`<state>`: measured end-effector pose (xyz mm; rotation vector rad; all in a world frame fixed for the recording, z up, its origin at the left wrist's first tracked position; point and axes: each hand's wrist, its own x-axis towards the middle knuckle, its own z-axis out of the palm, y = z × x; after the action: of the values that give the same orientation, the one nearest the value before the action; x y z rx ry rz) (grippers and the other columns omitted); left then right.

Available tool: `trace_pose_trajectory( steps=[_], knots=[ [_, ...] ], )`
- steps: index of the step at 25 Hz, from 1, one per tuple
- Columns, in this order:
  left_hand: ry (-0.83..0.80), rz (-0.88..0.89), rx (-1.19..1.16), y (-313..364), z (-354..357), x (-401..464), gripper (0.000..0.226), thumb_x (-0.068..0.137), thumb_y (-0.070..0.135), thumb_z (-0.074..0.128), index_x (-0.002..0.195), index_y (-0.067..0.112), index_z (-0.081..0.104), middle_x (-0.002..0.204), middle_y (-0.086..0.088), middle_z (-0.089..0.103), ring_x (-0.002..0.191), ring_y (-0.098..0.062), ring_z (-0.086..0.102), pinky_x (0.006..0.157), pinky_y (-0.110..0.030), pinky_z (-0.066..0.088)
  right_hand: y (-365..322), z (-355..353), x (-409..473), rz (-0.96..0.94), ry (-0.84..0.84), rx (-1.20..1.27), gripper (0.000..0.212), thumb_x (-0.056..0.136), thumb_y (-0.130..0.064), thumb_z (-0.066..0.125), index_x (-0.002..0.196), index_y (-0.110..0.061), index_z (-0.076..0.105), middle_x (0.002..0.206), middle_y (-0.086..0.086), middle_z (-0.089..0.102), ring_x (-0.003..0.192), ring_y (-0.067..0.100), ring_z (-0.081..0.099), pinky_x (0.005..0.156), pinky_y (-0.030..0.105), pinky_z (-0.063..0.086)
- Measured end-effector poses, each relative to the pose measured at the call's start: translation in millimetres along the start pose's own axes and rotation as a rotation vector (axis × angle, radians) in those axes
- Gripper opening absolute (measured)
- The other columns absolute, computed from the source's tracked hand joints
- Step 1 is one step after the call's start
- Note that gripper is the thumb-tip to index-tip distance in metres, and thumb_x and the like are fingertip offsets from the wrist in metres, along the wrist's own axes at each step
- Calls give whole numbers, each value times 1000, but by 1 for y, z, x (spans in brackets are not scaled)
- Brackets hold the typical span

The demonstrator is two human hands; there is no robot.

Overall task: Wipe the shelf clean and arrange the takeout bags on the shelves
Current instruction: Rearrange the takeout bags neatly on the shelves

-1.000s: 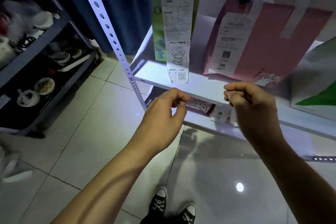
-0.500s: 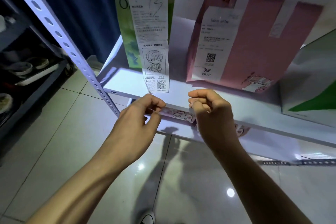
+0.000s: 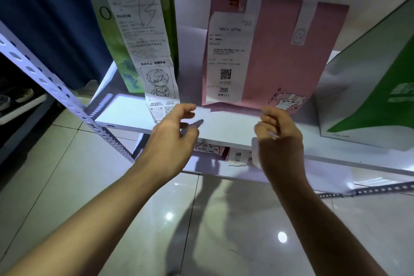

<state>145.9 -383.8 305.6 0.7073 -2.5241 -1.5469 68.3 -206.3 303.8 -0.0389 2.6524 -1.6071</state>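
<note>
Standing upright at frame centre, the pink paper takeout bag (image 3: pixel 277 51) lies just above both loosely curled, empty hands, left hand (image 3: pixel 172 139) and right hand (image 3: pixel 280 139).

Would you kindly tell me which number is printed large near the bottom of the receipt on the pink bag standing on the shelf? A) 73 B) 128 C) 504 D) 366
D: the white receipt stuck on the front of the pink bag shows 366 in large digits just under its QR code.
</note>
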Motion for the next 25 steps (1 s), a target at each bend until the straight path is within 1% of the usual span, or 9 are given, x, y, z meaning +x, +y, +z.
trace_pose_trajectory(
  steps=[2,4,7,8,10,12,17,21,25],
  knots=[
    [17,-17,-46,2,10,13,47,99,14,49,142,32,44,136,13,53,93,17,56,68,-3,41,11,-11,9,30,14,32,47,93,-2,56,139,-12,52,124,5,62,113,18,58,107,45,47],
    [14,-20,-12,4,18,25,52,100,19,48,149,31,35,142,11,49,95,4,56,79,-14,43,22,-20,17,55,42,48,59,94,-9,59,149,-18,39,145,2,50,133,16,48,116,44,38],
    [-10,-8,42,6,27,39,49,101,23,44,148,33,33,123,10,59,84,2,56,71,-18,45,37,-26,31,45,49,104,73,91,-15,63,154,-19,27,157,4,39,144,23,38,118,48,35],
    [-20,-2,46,6,31,41,47,101,24,43,146,33,35,123,9,59,89,-2,59,75,-23,48,41,-26,35,50,44,124,75,91,-16,64,155,-18,24,158,5,36,145,25,37,118,50,35],
    [-33,-2,34,1,36,44,46,102,23,41,147,31,35,138,6,54,114,-17,58,97,-35,46,49,-25,42,58,36,144,79,91,-17,66,156,-20,22,160,4,34,147,24,35,118,50,36],
    [-33,-18,33,-5,41,46,48,102,23,41,148,29,34,144,4,50,124,-23,54,107,-41,42,57,-26,49,52,21,165,78,91,-17,67,156,-21,23,158,2,37,146,23,37,116,50,38],
    [75,13,30,-14,50,50,40,98,15,44,133,34,47,100,19,63,90,-6,62,78,-22,51,71,-22,54,1,17,219,66,93,-8,64,149,-24,34,140,-11,53,132,12,51,112,48,44],
    [139,94,17,-24,55,52,39,95,11,44,127,32,50,108,17,67,100,-6,64,92,-35,53,88,-15,60,5,63,208,67,93,-4,63,150,-24,34,144,-5,53,133,16,51,112,50,43],
    [213,190,32,-40,71,54,37,91,14,53,126,27,51,110,11,66,104,-7,62,96,-36,51,104,-10,61,-104,150,-55,60,91,-19,62,144,-28,36,137,-6,57,125,13,53,106,45,48]
  ],
)
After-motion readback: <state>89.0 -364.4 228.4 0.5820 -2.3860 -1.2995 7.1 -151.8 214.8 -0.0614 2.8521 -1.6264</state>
